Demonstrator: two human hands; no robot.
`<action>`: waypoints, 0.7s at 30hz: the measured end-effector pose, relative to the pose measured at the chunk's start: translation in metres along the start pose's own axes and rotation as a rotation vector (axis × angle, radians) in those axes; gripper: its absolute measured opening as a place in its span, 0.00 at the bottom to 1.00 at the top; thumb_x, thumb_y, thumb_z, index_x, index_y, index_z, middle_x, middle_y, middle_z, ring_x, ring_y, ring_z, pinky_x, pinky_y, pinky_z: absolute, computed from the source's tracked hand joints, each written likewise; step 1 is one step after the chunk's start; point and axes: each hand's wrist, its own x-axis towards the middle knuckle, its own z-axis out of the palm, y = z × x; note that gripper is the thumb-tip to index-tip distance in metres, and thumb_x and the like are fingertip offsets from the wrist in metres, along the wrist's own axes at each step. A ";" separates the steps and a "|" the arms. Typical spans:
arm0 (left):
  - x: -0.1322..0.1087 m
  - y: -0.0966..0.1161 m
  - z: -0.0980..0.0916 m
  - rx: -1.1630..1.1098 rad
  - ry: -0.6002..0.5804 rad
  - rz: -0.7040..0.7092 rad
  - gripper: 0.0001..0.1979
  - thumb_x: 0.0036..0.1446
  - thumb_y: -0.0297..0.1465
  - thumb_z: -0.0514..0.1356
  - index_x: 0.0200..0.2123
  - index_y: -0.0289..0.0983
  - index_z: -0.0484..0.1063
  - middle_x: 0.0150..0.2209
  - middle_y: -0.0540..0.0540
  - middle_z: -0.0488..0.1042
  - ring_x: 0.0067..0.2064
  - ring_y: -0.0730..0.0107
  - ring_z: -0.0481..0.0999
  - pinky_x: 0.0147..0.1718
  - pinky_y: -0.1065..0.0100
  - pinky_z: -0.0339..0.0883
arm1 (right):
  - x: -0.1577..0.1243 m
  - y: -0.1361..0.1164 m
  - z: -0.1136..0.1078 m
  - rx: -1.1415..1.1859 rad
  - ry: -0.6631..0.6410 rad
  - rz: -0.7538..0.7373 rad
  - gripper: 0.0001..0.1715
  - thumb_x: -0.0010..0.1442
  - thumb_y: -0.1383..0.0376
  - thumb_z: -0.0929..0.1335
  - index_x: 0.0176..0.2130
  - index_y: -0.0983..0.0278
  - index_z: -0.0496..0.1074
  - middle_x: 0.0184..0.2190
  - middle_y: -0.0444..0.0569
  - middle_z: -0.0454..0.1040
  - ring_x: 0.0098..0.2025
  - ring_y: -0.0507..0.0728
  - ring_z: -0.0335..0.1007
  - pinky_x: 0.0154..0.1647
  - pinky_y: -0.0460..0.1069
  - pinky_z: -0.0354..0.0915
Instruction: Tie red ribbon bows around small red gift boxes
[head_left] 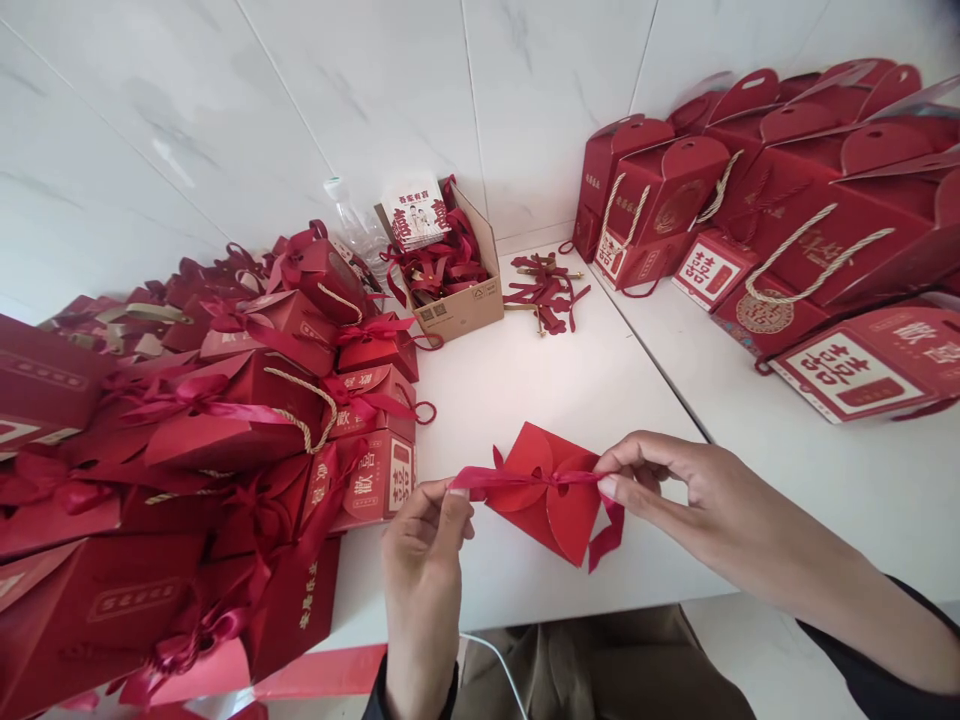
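Observation:
A small red gift box with petal-shaped top flaps stands on the white table near its front edge. Across its top runs a dark pink ribbon, knotted at the middle of the flaps. My left hand pinches the ribbon left of the box, thumb against fingers. On the other side my right hand pinches a loop or end of the same ribbon close to the box's corner. A loose ribbon tail hangs down below the right fingertips. The ribbon looks taut between the two hands.
Many red gift boxes with bows are piled at the left. A cardboard box of ribbons and a white card stands at the back, beside dark red tasselled strips. Large red boxes with rope handles line the right side.

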 end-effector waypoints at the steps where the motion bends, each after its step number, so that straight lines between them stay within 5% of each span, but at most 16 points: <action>1: 0.000 0.001 0.000 -0.004 -0.009 0.001 0.17 0.58 0.46 0.68 0.31 0.38 0.77 0.23 0.52 0.71 0.27 0.73 0.66 0.27 0.72 0.61 | 0.000 0.000 0.000 0.002 -0.001 -0.006 0.16 0.67 0.48 0.67 0.38 0.53 0.77 0.27 0.39 0.75 0.23 0.52 0.57 0.23 0.47 0.55; 5: 0.001 0.009 0.004 0.143 -0.025 0.133 0.16 0.61 0.44 0.65 0.29 0.38 0.78 0.26 0.50 0.75 0.29 0.71 0.70 0.29 0.71 0.64 | 0.001 -0.001 0.001 0.018 -0.012 -0.026 0.14 0.67 0.49 0.67 0.38 0.53 0.77 0.29 0.40 0.76 0.29 0.53 0.64 0.26 0.47 0.57; 14: 0.019 0.027 0.025 0.410 0.156 0.683 0.04 0.61 0.28 0.66 0.34 0.39 0.81 0.35 0.49 0.73 0.37 0.70 0.72 0.36 0.69 0.65 | 0.002 -0.013 0.008 -0.021 0.063 -0.165 0.05 0.66 0.56 0.69 0.37 0.53 0.75 0.31 0.38 0.77 0.29 0.52 0.67 0.26 0.46 0.60; 17: 0.023 0.031 0.033 0.331 0.001 0.649 0.08 0.62 0.26 0.64 0.31 0.40 0.81 0.29 0.52 0.74 0.32 0.73 0.70 0.31 0.71 0.63 | 0.004 -0.020 0.010 -0.002 0.048 -0.252 0.02 0.67 0.59 0.70 0.40 0.53 0.75 0.31 0.37 0.76 0.30 0.51 0.69 0.31 0.44 0.65; 21: 0.022 0.035 0.039 0.227 -0.221 0.554 0.11 0.62 0.25 0.63 0.28 0.41 0.80 0.25 0.53 0.75 0.29 0.74 0.69 0.29 0.72 0.62 | 0.009 -0.028 0.014 0.021 0.063 -0.354 0.14 0.69 0.61 0.69 0.54 0.51 0.72 0.33 0.37 0.76 0.31 0.50 0.71 0.34 0.42 0.69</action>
